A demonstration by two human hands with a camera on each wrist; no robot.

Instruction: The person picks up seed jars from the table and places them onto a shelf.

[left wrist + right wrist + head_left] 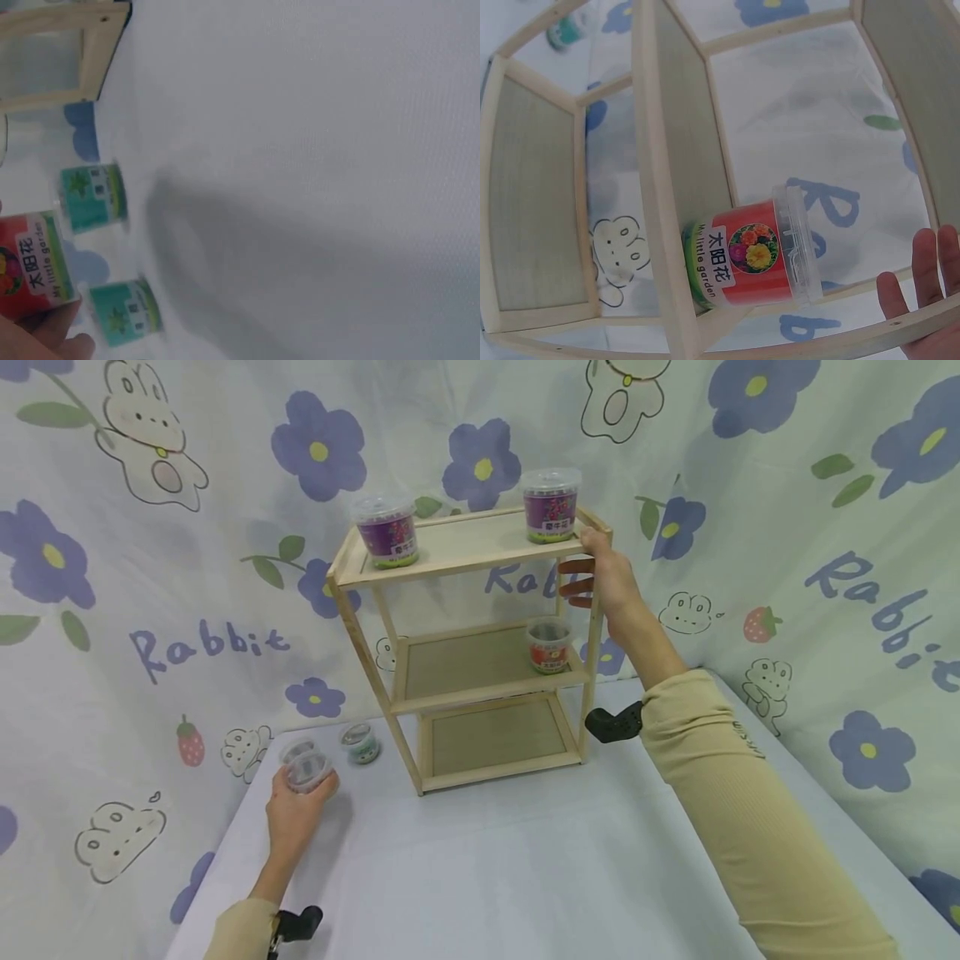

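Observation:
My left hand [291, 818] grips a small plastic tub with a clear lid [307, 770]. The left wrist view shows its red label [30, 262], held above the table. Two green-labelled tubs stand close by: one to the right [362, 746], the other [124, 311] partly hidden behind the held tub in the head view. At the top right corner of a three-tier wooden shelf [487, 696], my right hand [611, 581] holds the frame, its fingers passing behind the post. A red-labelled tub [750, 255] sits upright at the right end of the middle tier.
Two purple-labelled tubs stand on the top tier, one at the left end [388, 537] and one at the right [552, 510]. The shelf rests on a white-covered table [487, 860]. Behind hangs a rabbit-and-flower curtain [225, 560].

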